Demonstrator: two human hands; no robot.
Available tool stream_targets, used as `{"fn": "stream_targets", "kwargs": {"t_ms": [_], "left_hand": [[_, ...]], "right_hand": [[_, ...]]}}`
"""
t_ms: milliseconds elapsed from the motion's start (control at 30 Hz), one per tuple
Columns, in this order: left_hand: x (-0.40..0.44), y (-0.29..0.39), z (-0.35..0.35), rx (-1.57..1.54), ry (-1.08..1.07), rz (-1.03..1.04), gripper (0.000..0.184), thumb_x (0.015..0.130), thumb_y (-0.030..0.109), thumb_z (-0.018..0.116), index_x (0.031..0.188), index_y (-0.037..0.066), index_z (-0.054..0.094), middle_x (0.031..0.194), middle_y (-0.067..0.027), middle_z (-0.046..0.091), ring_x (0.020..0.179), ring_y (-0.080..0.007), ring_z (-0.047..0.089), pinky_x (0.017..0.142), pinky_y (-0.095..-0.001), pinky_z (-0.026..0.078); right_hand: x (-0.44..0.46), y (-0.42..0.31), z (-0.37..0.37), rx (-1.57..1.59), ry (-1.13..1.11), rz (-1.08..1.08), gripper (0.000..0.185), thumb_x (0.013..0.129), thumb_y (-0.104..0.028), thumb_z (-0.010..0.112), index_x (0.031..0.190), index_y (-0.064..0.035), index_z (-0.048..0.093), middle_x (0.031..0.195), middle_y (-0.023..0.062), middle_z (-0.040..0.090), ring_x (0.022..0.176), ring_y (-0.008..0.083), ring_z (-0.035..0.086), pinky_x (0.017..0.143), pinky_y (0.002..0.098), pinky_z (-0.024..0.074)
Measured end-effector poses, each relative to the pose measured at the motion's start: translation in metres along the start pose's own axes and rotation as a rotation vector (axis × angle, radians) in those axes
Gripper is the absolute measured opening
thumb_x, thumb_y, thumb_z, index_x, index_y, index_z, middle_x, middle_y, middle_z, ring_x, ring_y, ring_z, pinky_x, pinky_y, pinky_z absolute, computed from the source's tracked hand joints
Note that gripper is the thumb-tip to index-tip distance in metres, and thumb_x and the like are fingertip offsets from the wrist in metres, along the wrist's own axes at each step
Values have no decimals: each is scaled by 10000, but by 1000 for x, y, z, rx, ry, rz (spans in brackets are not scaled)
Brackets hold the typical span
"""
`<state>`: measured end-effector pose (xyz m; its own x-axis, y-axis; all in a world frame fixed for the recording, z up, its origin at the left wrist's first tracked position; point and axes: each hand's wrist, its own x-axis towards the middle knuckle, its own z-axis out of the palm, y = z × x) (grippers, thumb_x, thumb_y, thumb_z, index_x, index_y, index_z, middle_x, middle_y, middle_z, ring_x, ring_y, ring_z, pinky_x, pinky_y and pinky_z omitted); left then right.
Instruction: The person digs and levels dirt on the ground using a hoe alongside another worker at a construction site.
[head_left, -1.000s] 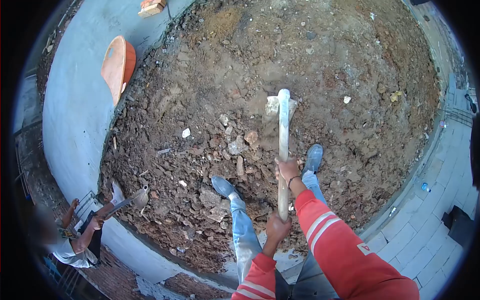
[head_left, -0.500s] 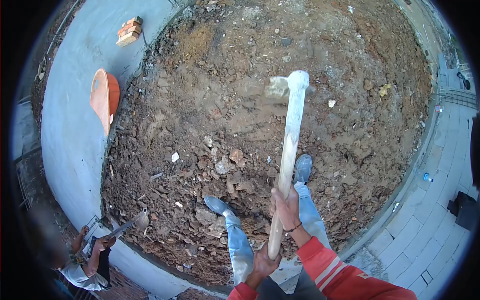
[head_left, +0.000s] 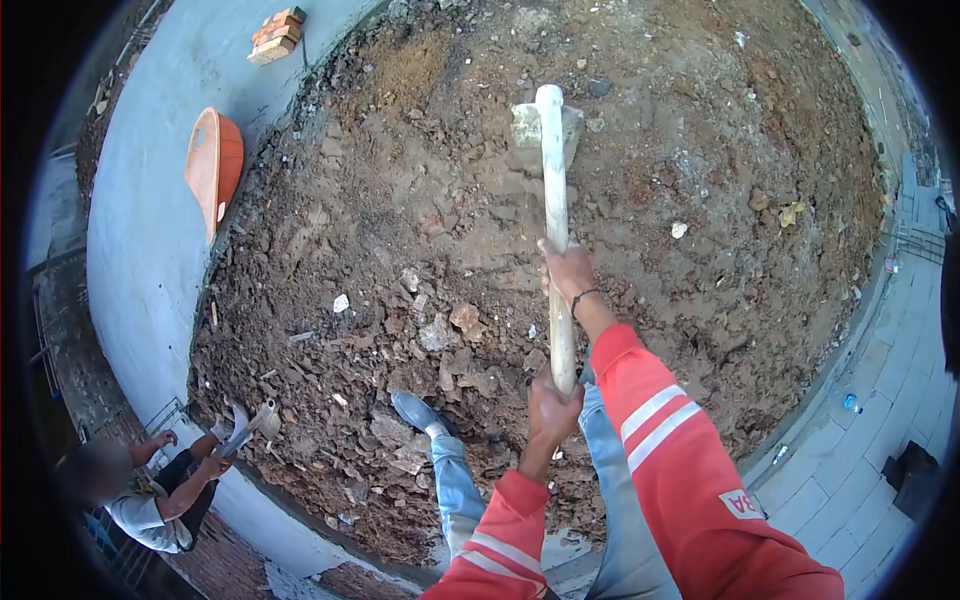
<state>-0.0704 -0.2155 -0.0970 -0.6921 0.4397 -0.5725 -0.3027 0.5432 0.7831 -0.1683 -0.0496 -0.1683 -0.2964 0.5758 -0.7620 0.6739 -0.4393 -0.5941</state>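
A hoe [head_left: 555, 190] with a pale wooden handle reaches out ahead of me, its mud-caked blade [head_left: 526, 128] at the far end over the brown soil. I cannot tell whether the blade touches the ground. My right hand [head_left: 570, 271] is wrapped round the handle near its middle, with a dark band at the wrist. Lower down, my left hand [head_left: 553, 408] grips the butt end. Both arms are stretched forward in red sleeves with white stripes. Loose clods and stones [head_left: 466, 319] lie on the soil beyond my shoe [head_left: 420, 413].
An orange basin-like container [head_left: 228, 160] rests on the grey concrete strip at left, below stacked bricks [head_left: 277, 36]. At lower left, a person [head_left: 170, 500] holds a long-handled tool. Paving [head_left: 830, 480] borders the soil at right, with a dark bag-like object [head_left: 912, 480] on it.
Both hands and the hoe have moved forward, away from my body. The blade is farther out and the handle stands straighter in view. The other person's tool has shifted slightly.
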Motion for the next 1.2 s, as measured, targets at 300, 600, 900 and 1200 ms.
{"fn": "stream_targets", "kwargs": {"t_ms": [300,600,900,1200], "left_hand": [[-78,-18,-9,-43,-249,26,475,748,105,661,1203,25,554,944,-232,666,873,-431,659,776,-468,540],[7,33,24,-18,-84,-71,317,753,109,672,1021,-35,585,799,-222,643,715,-344,642,670,-420,508],[-187,-42,-87,184,-302,-520,362,747,189,676,1025,-30,600,832,-260,654,777,-404,666,718,-463,524],[-250,-52,-149,356,-457,-177,469,752,188,685,1176,30,563,853,-243,667,817,-414,677,738,-467,552]], "right_hand": [[-138,-28,-57,318,-53,-269,229,974,-226,610,1014,-25,506,580,1,489,418,95,497,370,252,415],[25,-10,-35,-37,-31,63,315,917,-274,640,828,16,557,556,75,546,438,199,577,369,365,457],[-171,159,15,98,40,405,215,910,-214,681,907,-42,552,586,33,517,429,159,525,368,332,440],[-290,89,-7,493,62,229,266,957,-277,623,1009,-72,462,653,14,479,466,117,484,414,273,427]]}}
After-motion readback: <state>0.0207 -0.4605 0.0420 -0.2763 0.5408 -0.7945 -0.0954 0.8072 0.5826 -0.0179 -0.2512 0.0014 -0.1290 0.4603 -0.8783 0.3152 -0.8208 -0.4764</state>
